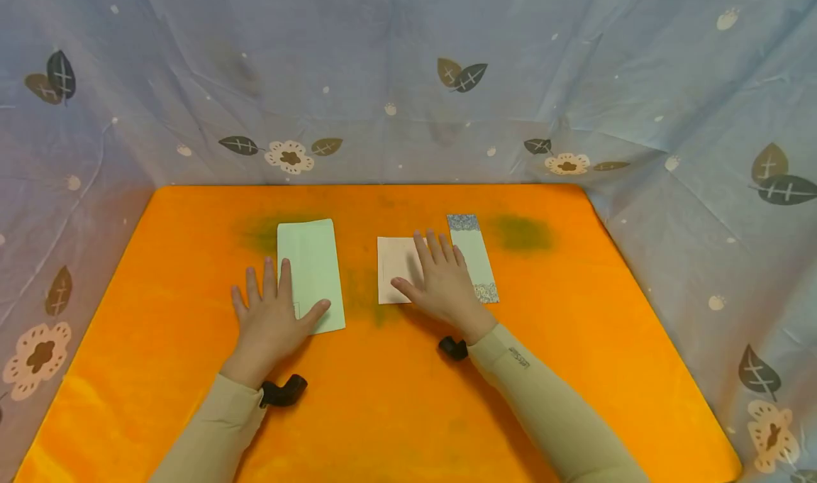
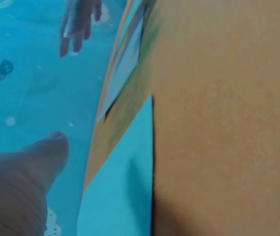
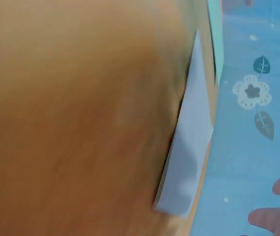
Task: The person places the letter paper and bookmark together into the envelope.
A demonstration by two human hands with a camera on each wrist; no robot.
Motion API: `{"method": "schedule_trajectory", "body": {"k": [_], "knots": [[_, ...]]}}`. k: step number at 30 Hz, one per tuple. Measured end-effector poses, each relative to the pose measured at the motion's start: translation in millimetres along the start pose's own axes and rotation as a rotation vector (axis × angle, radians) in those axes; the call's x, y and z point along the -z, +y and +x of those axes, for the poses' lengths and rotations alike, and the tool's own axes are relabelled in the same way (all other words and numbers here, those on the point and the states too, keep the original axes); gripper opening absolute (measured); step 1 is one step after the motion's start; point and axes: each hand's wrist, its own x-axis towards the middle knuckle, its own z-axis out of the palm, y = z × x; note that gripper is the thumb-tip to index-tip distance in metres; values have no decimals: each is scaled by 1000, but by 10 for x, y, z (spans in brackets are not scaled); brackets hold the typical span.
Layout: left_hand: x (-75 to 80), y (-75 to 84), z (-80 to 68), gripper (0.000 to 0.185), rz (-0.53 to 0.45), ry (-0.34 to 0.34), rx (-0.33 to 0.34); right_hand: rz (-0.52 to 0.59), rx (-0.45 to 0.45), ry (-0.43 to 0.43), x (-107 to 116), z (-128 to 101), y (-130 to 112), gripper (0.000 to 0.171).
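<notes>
A pale green envelope point(image 1: 313, 263) lies flat at the left of the orange table. My left hand point(image 1: 269, 325) is spread over its lower left side, fingers straight and thumb pointing right. In the left wrist view the thumb point(image 2: 29, 169) stands apart from the envelope point(image 2: 117, 201), which carries a shadow. Near the middle lies a pale pink square of paper point(image 1: 392, 263), partly covered in the head view by my right hand point(image 1: 443, 281), whose fingers are extended. The right wrist view shows this paper point(image 3: 184, 157) with a thin side edge. Neither hand grips anything.
Right of the pink paper lies a long pale strip of paper point(image 1: 471, 252) with blue patterned ends, partly behind the right hand's fingers. A flowered curtain point(image 1: 396, 79) rises behind and beside the orange table point(image 1: 383, 412). Black wrist pieces point(image 1: 285, 391) hang below both wrists.
</notes>
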Motion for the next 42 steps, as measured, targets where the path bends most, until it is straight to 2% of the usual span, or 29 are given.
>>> {"method": "schedule_trajectory", "body": {"k": [4, 7, 11, 15, 21, 25, 29, 35, 42], "knots": [[9, -26, 23, 110, -54, -23, 1, 116, 25, 26, -22, 61, -86, 92], [28, -36, 47, 111, -110, -26, 7, 154, 39, 33, -24, 114, -160, 90], [62, -33, 65, 114, -197, -3, 21, 188, 35, 14, -4, 187, -274, 90], [102, -44, 79, 116, -279, 23, 41, 274, -4, -14, -6, 252, -374, 92], [177, -98, 88, 122, -365, -26, 127, 550, -108, -65, 10, 319, -542, 93], [198, -128, 98, 121, -375, -38, 135, 725, -162, -84, -3, 353, -623, 92], [199, -168, 108, 117, -403, -48, 133, 836, -197, -101, -41, 386, -669, 88], [194, -230, 124, 111, -466, -90, 153, 932, -244, -178, -113, 427, -733, 82], [162, -251, 148, 108, -480, -119, 168, 930, -261, -214, -161, 440, -812, 73]]}}
